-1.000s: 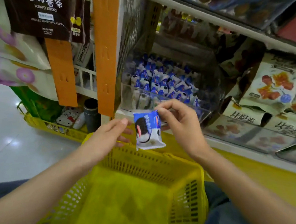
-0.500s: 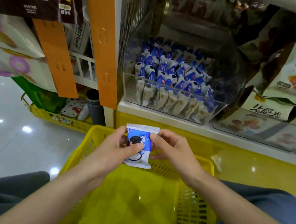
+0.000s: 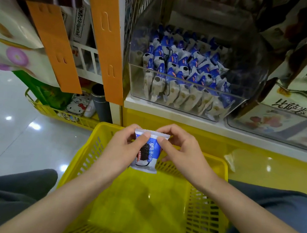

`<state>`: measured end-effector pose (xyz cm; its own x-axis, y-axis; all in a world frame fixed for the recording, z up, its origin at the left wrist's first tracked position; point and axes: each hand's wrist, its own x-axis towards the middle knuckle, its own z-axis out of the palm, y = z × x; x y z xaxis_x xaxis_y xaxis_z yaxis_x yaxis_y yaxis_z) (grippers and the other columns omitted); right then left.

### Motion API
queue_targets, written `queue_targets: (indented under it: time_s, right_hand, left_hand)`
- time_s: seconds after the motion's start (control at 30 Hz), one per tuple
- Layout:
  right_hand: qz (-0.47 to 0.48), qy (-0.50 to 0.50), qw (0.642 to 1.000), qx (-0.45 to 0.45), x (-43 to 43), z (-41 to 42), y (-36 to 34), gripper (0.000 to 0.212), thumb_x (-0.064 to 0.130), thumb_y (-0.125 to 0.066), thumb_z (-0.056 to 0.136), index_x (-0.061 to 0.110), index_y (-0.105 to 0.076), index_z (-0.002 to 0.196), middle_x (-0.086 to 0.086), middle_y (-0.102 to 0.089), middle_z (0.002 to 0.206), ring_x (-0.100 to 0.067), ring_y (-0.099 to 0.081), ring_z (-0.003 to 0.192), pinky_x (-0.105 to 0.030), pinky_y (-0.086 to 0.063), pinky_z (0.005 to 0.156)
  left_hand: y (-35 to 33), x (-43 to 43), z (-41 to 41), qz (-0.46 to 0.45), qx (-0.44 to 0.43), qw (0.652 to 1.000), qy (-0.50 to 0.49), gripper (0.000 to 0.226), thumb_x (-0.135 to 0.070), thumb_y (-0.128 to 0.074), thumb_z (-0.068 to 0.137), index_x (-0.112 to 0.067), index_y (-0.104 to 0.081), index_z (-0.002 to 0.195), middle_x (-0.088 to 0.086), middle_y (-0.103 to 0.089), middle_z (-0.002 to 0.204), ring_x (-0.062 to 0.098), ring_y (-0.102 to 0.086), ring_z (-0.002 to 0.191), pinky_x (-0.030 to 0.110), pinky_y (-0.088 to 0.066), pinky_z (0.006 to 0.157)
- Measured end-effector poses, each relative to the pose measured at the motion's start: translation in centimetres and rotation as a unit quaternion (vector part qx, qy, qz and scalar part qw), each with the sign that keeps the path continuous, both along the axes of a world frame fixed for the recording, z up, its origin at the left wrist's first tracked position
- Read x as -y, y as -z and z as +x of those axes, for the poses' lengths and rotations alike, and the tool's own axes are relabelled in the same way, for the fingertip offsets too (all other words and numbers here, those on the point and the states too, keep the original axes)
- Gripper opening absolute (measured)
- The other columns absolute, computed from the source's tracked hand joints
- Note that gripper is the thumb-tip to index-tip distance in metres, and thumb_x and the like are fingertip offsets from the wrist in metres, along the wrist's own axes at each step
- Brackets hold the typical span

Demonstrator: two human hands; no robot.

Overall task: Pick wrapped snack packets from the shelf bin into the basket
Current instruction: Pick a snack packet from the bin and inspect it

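While the packet (image 3: 148, 151) hangs upright over the basket's (image 3: 216, 180) far rim, both hands pinch it. Left hand (image 3: 121, 150) and right hand (image 3: 181, 151) grip its upper corners.

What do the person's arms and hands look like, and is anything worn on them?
The left hand and right hand are bare: no gloves, rings or watch. Both forearms are bare too; no sleeve shows within the picture. The visible thumbnails are short and unpainted.
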<state>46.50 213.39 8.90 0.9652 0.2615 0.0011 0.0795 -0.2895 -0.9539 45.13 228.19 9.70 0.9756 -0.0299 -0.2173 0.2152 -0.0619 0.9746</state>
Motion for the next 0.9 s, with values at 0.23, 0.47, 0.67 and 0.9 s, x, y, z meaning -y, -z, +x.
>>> queue_targets:
  time_s: [0.23, 0.47, 0.67, 0.9]
  right_hand:
    - [-0.114, 0.004, 0.985, 0.132, 0.4, -0.2, -0.2, 0.002, 0.021, -0.065, 0.085, 0.023, -0.065, 0.084, 0.018, -0.062, 0.074, -0.001, -0.056, 0.07, -0.013, -0.042, 0.057]
    - [0.136, 0.126, 0.976, -0.115, 0.5, 1.0, -1.1, 0.009, 0.004, -0.056, 0.09, 0.011, -0.058, 0.084, -0.006, -0.062, 0.078, 0.0, -0.06, 0.056, -0.016, -0.051, 0.049]
    - [0.186, 0.111, 0.951, -0.218, 0.6, 1.1, -0.8, 0.021, -0.005, -0.053, 0.089, 0.004, -0.048, 0.107, -0.011, -0.06, 0.082, -0.009, -0.063, 0.06, -0.022, -0.056, 0.062]
    - [0.107, 0.015, 0.957, -0.27, 0.6, 0.8, -0.3, 0.037, -0.006, -0.059, 0.084, 0.006, -0.045, 0.117, -0.019, -0.063, 0.099, -0.018, -0.065, 0.073, -0.025, -0.056, 0.067]
  left_hand:
    - [0.2, 0.6, 0.0, -0.04, -0.056, 0.998, -0.005, 0.017, -0.016, -0.052, 0.092, -0.005, -0.058, 0.081, 0.007, -0.061, 0.074, 0.01, -0.057, 0.069, 0.021, -0.043, 0.057]
    - [0.6, 0.5, 0.1, -0.067, -0.131, 0.989, 0.019, 0.017, -0.028, -0.064, 0.083, -0.02, -0.063, 0.097, -0.002, -0.071, 0.087, 0.008, -0.067, 0.075, 0.024, -0.049, 0.069]
    - [0.8, 0.4, 0.3, -0.074, -0.049, 0.993, -0.078, 0.01, -0.02, -0.059, 0.087, -0.019, -0.06, 0.097, -0.003, -0.07, 0.088, 0.007, -0.068, 0.078, 0.024, -0.05, 0.074]
    - [0.7, 0.1, 0.1, -0.086, 0.034, 0.991, -0.096, 0.008, -0.021, -0.057, 0.087, -0.018, -0.062, 0.093, -0.006, -0.072, 0.085, 0.006, -0.067, 0.08, 0.021, -0.056, 0.069]
